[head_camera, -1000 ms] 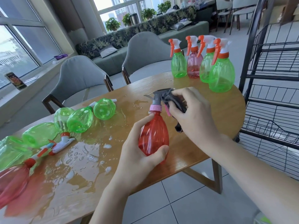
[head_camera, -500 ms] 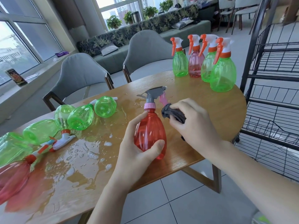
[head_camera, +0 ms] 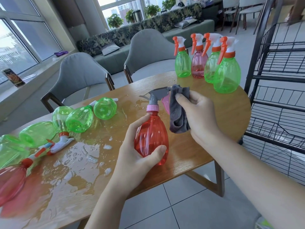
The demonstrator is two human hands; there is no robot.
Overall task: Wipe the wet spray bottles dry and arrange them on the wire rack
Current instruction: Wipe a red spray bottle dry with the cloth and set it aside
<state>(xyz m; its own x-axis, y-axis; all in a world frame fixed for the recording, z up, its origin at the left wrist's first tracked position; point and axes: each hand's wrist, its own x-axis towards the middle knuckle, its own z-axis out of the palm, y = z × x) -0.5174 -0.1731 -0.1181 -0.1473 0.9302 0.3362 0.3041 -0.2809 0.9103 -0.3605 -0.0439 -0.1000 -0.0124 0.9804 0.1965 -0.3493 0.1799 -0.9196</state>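
My left hand (head_camera: 135, 156) grips a red spray bottle (head_camera: 151, 134) upright above the near table edge; it has a grey trigger head and pink collar. To its right, my right hand (head_camera: 199, 116) holds a folded grey cloth (head_camera: 179, 109) against the nozzle end of that head. Several wet green bottles (head_camera: 79, 119) lie on their sides at the left, with a red one (head_camera: 9, 184) at the far left edge. Several upright bottles, green (head_camera: 227, 75) and one pink (head_camera: 198, 63), stand at the table's far right. The black wire rack (head_camera: 279, 90) rises on the right.
The wooden table (head_camera: 206, 146) carries puddles and droplets (head_camera: 79, 156) across its left and middle. Two grey chairs (head_camera: 82, 73) stand behind it. Tiled floor lies in front and under the rack. A sofa and plants line the windows at the back.
My right hand drew the cloth off the trigger head, down beside the bottle, then back up to the nozzle end. The left hand keeps holding the red bottle.
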